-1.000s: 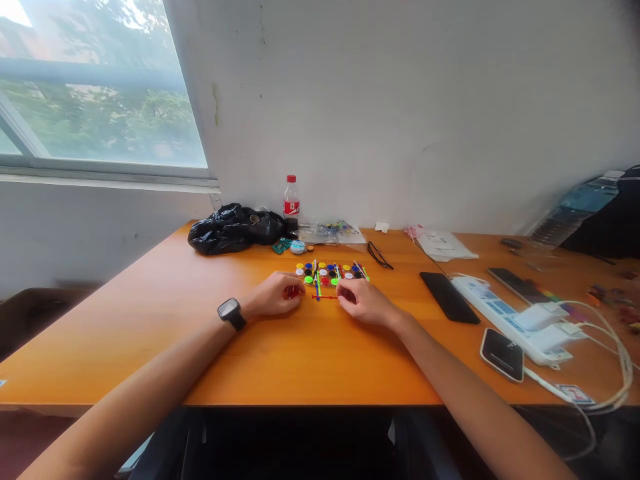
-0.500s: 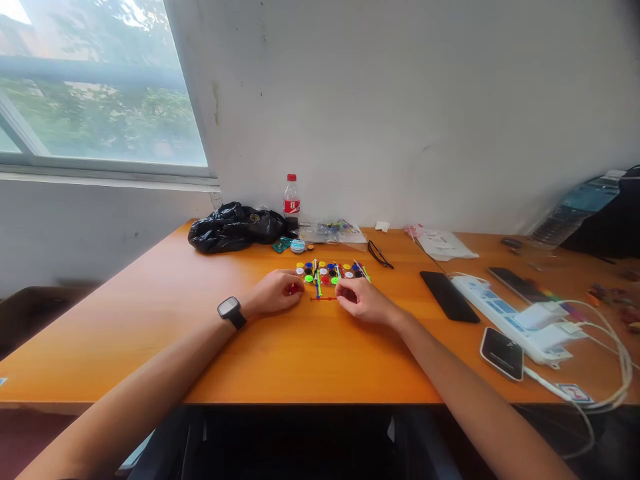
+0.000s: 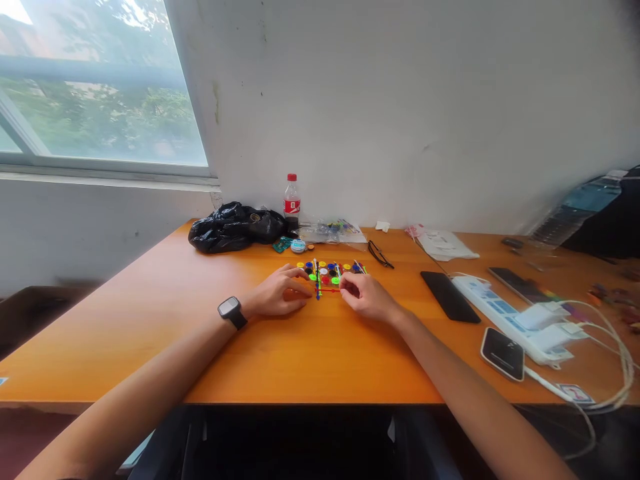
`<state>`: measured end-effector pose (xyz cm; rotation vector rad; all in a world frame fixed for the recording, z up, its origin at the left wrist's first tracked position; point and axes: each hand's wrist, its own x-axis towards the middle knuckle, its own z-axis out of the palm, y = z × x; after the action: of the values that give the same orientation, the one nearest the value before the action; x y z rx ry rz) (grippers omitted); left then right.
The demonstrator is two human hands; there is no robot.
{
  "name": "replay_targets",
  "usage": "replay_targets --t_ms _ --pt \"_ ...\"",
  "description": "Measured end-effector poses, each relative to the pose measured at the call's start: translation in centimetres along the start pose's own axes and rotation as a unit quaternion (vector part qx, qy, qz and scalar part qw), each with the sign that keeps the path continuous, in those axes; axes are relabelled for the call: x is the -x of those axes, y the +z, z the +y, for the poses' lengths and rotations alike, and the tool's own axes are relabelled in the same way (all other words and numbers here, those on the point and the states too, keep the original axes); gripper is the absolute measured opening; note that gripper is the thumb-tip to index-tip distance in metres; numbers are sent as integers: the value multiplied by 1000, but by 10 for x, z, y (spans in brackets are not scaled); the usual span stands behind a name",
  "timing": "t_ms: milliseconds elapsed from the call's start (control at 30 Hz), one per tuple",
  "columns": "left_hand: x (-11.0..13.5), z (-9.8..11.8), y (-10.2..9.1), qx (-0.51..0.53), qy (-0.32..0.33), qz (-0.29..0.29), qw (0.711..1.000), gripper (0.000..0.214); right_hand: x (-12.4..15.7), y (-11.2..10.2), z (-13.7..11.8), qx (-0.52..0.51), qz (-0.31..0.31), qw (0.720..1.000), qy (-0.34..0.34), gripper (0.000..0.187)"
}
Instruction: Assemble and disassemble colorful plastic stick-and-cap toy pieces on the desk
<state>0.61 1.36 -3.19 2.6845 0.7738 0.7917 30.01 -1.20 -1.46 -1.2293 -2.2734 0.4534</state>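
Observation:
My right hand point(image 3: 367, 295) is closed in a pinch on the right end of a thin red plastic stick point(image 3: 327, 290), held level just in front of the coloured pieces. To its left, my left hand point(image 3: 280, 291) hovers with fingers apart, and nothing shows in it. Between the hands, blue, green and black sticks point(image 3: 319, 283) stand out lengthwise toward me, close to the red one; whether they join it I cannot tell. Behind lie small round discs point(image 3: 347, 267) in rows, yellow, blue, white, black, red and green, with more sticks across them. My fingers partly hide the discs.
At the back are a black plastic bag point(image 3: 235, 227), a cola bottle point(image 3: 292, 203), a round tin point(image 3: 298, 247), a clear packet point(image 3: 333, 231) and dark-framed glasses point(image 3: 381, 254). On the right lie a black phone point(image 3: 450, 297), a power strip point(image 3: 493, 310), cables and a white-edged device point(image 3: 503, 353).
The red stick in my right hand has moved away from me, nearer the discs. My left fingers have spread, and the red bit seen at them before no longer shows.

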Motion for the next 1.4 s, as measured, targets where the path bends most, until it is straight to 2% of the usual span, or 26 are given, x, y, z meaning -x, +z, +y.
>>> replay_targets --t_ms 167,267,400,500,600,667,767,933,1033,1133,1267,1333,1400 --pt "-2 6 -2 -25 23 -13 999 26 0 1 0 -4 -1 1000 -1 5" --pt "-4 11 -5 -24 30 -12 999 11 0 1 1 -6 -4 1000 1 5" --pt "-5 9 -9 -33 -19 71 997 32 0 1 1 -9 -4 1000 -1 5" --pt "-3 -1 -8 -15 -79 95 992 31 0 1 1 -11 -6 1000 -2 6" --pt "-3 -12 -2 65 -135 141 979 19 1 1 1 -9 -6 1000 -2 5" --pt "-5 -16 0 137 -151 169 964 15 1 0 -1 -9 -4 1000 -2 5" --pt "-6 -16 -1 243 -201 180 932 30 1 0 -2 -9 -1 1000 -2 6" --pt "-7 -13 -8 414 -286 187 843 49 0 2 -3 -10 -5 1000 -7 6" --pt "-7 -13 -10 454 -309 196 812 53 1 2 -2 -8 -8 1000 -9 6" --pt "-7 -12 -10 429 -306 192 828 49 1 3 -2 -13 -2 1000 -6 5" --pt "-5 -11 -8 313 -259 198 892 29 0 4 -2 -34 17 999 -6 7" --pt "-2 -11 -6 227 -231 169 931 25 -1 5 -1 -45 27 999 -10 7" --pt "0 -11 -3 134 -194 114 965 19 -1 6 -1 -55 35 998 -14 6"
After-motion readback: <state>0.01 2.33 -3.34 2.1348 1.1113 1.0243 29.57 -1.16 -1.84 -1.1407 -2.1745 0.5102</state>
